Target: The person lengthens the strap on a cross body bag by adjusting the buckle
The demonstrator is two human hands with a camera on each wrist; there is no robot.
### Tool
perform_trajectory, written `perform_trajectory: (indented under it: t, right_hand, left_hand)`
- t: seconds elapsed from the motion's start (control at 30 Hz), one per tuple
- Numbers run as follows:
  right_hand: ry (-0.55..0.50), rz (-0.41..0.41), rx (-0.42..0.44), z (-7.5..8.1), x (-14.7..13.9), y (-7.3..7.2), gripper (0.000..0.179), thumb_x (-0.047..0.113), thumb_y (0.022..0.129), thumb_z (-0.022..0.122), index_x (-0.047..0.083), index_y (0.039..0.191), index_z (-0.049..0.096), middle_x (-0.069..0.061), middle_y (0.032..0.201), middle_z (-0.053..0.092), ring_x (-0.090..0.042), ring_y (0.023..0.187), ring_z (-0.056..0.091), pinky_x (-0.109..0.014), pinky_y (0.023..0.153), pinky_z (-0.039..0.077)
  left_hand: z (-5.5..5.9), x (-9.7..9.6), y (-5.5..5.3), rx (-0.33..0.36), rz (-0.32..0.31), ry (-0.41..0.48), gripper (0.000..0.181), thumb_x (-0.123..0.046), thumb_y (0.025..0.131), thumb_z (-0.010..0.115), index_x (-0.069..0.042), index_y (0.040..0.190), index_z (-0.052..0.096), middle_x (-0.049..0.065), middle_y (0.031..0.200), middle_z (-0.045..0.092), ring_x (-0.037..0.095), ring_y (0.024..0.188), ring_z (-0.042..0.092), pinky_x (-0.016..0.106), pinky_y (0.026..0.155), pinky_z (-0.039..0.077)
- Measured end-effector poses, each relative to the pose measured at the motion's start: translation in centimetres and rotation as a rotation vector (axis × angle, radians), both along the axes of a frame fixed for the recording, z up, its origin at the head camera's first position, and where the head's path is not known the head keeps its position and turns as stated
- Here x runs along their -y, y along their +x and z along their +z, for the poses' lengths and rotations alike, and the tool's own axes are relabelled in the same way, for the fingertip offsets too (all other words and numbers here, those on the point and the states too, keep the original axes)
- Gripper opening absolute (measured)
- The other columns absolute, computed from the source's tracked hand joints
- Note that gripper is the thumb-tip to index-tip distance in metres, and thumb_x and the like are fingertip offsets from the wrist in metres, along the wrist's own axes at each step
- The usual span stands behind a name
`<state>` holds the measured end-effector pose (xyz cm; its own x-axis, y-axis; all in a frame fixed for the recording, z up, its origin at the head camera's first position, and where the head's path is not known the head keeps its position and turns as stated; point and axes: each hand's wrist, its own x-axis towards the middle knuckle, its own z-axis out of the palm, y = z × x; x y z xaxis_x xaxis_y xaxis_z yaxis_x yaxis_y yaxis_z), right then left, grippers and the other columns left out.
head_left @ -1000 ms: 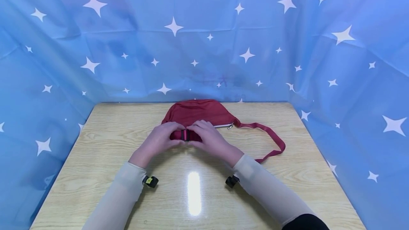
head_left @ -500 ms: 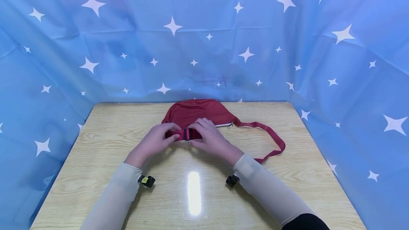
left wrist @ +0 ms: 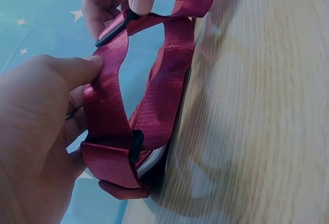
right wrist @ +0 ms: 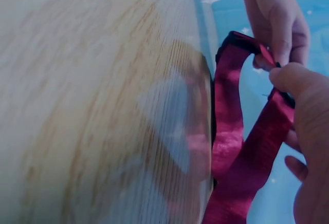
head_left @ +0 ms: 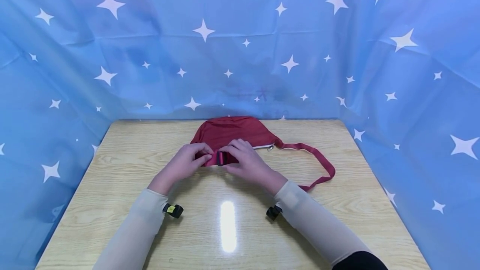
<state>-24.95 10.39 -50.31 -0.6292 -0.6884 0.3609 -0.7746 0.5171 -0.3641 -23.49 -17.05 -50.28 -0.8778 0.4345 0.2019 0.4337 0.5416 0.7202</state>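
A dark red waist bag [head_left: 234, 130] lies at the table's back edge. My left hand [head_left: 181, 163] pinches its red strap [left wrist: 105, 98] between thumb and fingers, just left of a black slider buckle [head_left: 221, 158]. My right hand [head_left: 249, 163] grips that buckle, its thumb [right wrist: 290, 77] pressing on the near side. In the left wrist view the strap stands up in a loop, and a second black buckle [left wrist: 136, 146] sits lower on it. The two hands are close together, a short stretch of strap between them. Part of the bag's front is hidden behind the hands.
The strap's other end [head_left: 326, 163] curves out over the wooden table [head_left: 150, 136] on the right and passes behind my right forearm. A white zipper [head_left: 264, 146] runs along the bag's lower edge. A blue star-patterned curtain [head_left: 240, 53] encloses the back and sides.
My left hand has shifted a little left, away from the buckle, and now pinches the strap. The buckle has moved slightly right. My right hand has stayed almost in place.
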Motion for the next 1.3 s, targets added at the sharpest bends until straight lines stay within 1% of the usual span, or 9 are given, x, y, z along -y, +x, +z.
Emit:
perform_trajectory:
  t: [0.17, 0.43, 0.6, 0.77, 0.9, 1.03, 1.1, 1.17, 1.3]
  right_hand:
    - [-0.018, 0.013, -0.019, -0.1, 0.0, -0.1, 0.051, 0.021, 0.095, 0.089, 0.018, 0.143, 0.07, 0.003, 0.123, 0.063, -0.017, 0.114, 0.055, -0.043, 0.106, 0.046]
    - [-0.037, 0.03, -0.019, -0.2, 0.3, -0.2, 0.052, 0.017, 0.094, 0.091, 0.016, 0.143, 0.071, 0.003, 0.12, 0.063, -0.017, 0.112, 0.056, -0.043, 0.103, 0.047]
    - [-0.02, 0.034, -0.016, -0.4, 0.5, -0.2, 0.052, 0.017, 0.095, 0.09, 0.016, 0.144, 0.071, 0.0, 0.121, 0.064, -0.018, 0.111, 0.057, -0.043, 0.102, 0.047]
    - [-0.029, 0.029, 0.0, -0.6, 0.5, -0.2, 0.053, 0.017, 0.095, 0.091, 0.015, 0.144, 0.071, -0.001, 0.123, 0.065, -0.019, 0.112, 0.056, -0.043, 0.102, 0.046]
    - [-0.051, 0.03, -0.013, -0.8, 0.4, -0.3, 0.053, 0.018, 0.094, 0.092, 0.014, 0.143, 0.071, -0.001, 0.121, 0.065, -0.019, 0.111, 0.057, -0.043, 0.102, 0.046]
    - [-0.076, 0.031, -0.049, -1.1, 0.3, -0.4, 0.052, 0.018, 0.094, 0.092, 0.014, 0.142, 0.072, -0.001, 0.12, 0.066, -0.019, 0.111, 0.059, -0.044, 0.102, 0.047]
    - [-0.087, 0.031, -0.058, -1.1, 0.3, -0.3, 0.053, 0.017, 0.093, 0.092, 0.013, 0.142, 0.073, -0.001, 0.119, 0.066, -0.02, 0.111, 0.06, -0.044, 0.102, 0.047]
    - [-0.089, 0.026, -0.058, -1.1, 0.2, -0.3, 0.053, 0.017, 0.092, 0.092, 0.014, 0.142, 0.073, -0.001, 0.119, 0.066, -0.021, 0.112, 0.06, -0.044, 0.102, 0.047]
    - [-0.09, 0.016, -0.042, -1.0, 0.0, -0.1, 0.054, 0.018, 0.093, 0.092, 0.015, 0.143, 0.073, 0.001, 0.119, 0.066, -0.021, 0.114, 0.06, -0.044, 0.104, 0.046]
  left_hand:
    - [0.2, -0.2, 0.0, 0.003, -0.003, 0.01, 0.004, -0.013, 0.108, 0.074, -0.015, 0.109, 0.077, -0.006, 0.096, 0.071, 0.016, 0.087, 0.063, 0.04, 0.084, 0.054]
    - [0.2, -0.6, -0.1, 0.023, 0.003, 0.015, 0.005, -0.012, 0.109, 0.073, -0.015, 0.11, 0.076, -0.005, 0.097, 0.072, 0.018, 0.085, 0.065, 0.039, 0.081, 0.055]
    - [0.1, -0.8, -0.2, 0.031, -0.009, 0.057, 0.01, -0.011, 0.108, 0.074, -0.015, 0.117, 0.071, -0.005, 0.096, 0.073, 0.016, 0.088, 0.067, 0.037, 0.084, 0.056]
    - [-0.1, -0.8, -0.3, 0.032, -0.015, 0.087, 0.012, -0.01, 0.108, 0.074, -0.015, 0.117, 0.067, -0.005, 0.094, 0.073, 0.016, 0.086, 0.068, 0.037, 0.082, 0.056]
    - [-0.2, -0.8, -0.3, 0.017, -0.009, 0.054, 0.012, -0.014, 0.109, 0.073, -0.015, 0.121, 0.069, -0.005, 0.1, 0.075, 0.015, 0.092, 0.07, 0.04, 0.087, 0.057]
    - [-0.3, -0.2, 0.0, 0.033, 0.009, -0.005, 0.02, -0.02, 0.11, 0.072, -0.018, 0.13, 0.071, -0.005, 0.113, 0.077, 0.015, 0.105, 0.072, 0.046, 0.096, 0.057]
    - [-0.2, 0.2, 0.1, 0.046, 0.015, -0.025, 0.021, -0.021, 0.11, 0.072, -0.02, 0.131, 0.071, -0.005, 0.116, 0.076, 0.016, 0.109, 0.071, 0.047, 0.099, 0.057]
    - [-0.3, 0.6, 0.2, 0.05, 0.015, -0.035, 0.019, -0.021, 0.11, 0.072, -0.021, 0.129, 0.073, -0.005, 0.115, 0.076, 0.016, 0.106, 0.07, 0.046, 0.097, 0.057]
    - [-0.3, 1.1, 0.3, 0.05, 0.003, -0.04, 0.013, -0.02, 0.109, 0.074, -0.02, 0.122, 0.075, -0.004, 0.108, 0.074, 0.015, 0.09, 0.068, 0.042, 0.086, 0.057]
